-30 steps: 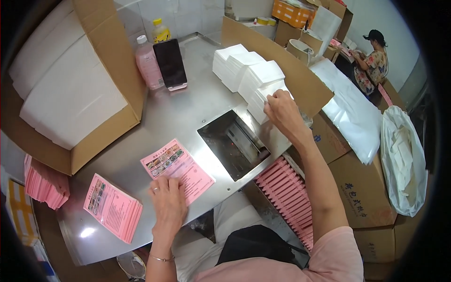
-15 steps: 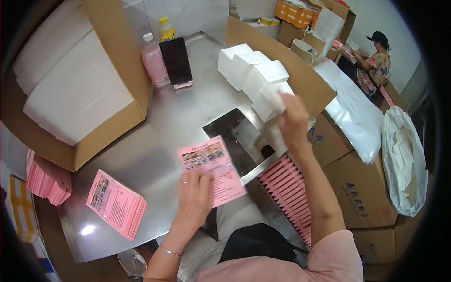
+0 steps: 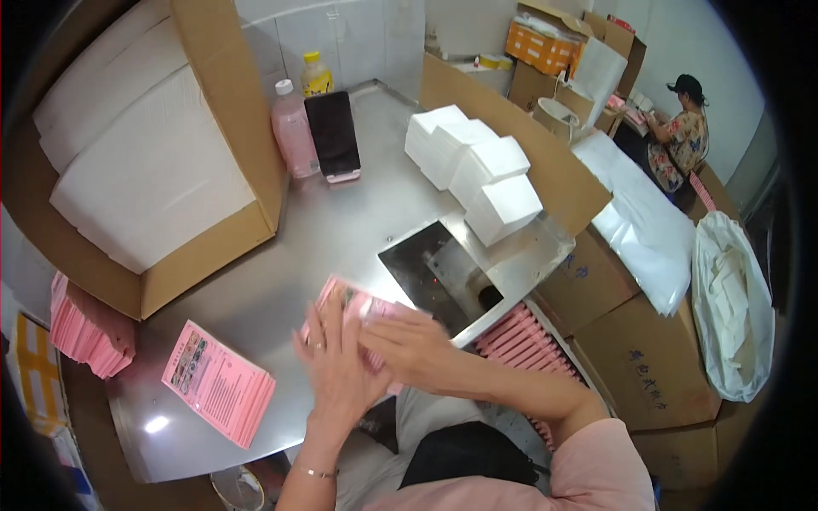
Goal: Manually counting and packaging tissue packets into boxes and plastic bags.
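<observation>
A pink printed plastic bag point(image 3: 333, 289) lies at the near edge of the metal table, mostly covered by both hands. My left hand point(image 3: 336, 358) holds it, fingers stretched across its face and thumb at its left side. Over the bag's right part my right hand point(image 3: 409, 345) is bent inward, its fingers closed and slightly blurred; what they grip is hidden. Further left rests a pile of the same pink bags point(image 3: 220, 383). Stacks of folded white paper napkins point(image 3: 503, 209) stand beyond the right hand, beside a rectangular opening point(image 3: 439, 272) in the tabletop.
An open carton of white paper point(image 3: 162, 170) stands at the left. Behind are a phone point(image 3: 334, 132) on a stand and two bottles point(image 3: 294, 128). Pink packs point(image 3: 524, 341) fill a row below the table's right edge, near cardboard boxes point(image 3: 648, 358). A person point(image 3: 682, 128) sits far right.
My right hand has left the white napkin stack and come down-left onto the pink bag. The left hand has shifted slightly up over the bag. The whole view has tilted a little.
</observation>
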`<state>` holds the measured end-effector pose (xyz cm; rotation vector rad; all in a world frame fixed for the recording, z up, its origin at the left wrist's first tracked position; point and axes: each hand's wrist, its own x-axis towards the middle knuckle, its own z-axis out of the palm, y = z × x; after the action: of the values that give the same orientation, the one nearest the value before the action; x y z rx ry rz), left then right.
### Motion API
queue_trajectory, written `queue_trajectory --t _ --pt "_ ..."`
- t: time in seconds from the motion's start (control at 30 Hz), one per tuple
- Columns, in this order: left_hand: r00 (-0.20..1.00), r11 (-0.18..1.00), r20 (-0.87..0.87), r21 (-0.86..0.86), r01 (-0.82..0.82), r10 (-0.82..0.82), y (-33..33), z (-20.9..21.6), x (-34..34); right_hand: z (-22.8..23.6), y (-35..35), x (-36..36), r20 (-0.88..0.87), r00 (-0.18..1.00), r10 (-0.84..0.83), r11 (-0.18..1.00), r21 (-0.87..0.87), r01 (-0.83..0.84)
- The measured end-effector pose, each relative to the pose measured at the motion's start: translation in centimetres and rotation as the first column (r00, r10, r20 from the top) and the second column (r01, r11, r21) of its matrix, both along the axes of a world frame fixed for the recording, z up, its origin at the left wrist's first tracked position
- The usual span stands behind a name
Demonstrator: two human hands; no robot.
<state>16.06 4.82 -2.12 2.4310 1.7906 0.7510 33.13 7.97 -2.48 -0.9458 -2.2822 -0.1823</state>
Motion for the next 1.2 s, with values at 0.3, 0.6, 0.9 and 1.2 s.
queue_trajectory --t 0.3,0.6,0.9,1.2 --pt "0.994 0.991 -0.086 0.123 -0.052 0.063 0.5 0.6 1.7 2.3 8.1 15.4 -0.079 0.726 -0.683 0.714 0.136 0.687" --pt "0.979 0.984 -0.095 -0.028 0.178 -0.18 0.1 0.0 1.3 2.5 7.0 14.7 -0.187 0.738 -0.649 0.725 0.144 0.674" --pt "0.971 0.976 0.099 0.036 0.216 -0.219 0.1 0.7 -0.3 -1.3 -2.0 0.8 0.019 0.998 0.054 0.993 0.106 -0.055" --pt "0.937 0.928 0.182 -0.176 0.329 -0.298 -2.7 3.4 -3.3 -4.6 5.7 6.7 0.118 0.897 -0.425 0.798 -0.42 0.433"
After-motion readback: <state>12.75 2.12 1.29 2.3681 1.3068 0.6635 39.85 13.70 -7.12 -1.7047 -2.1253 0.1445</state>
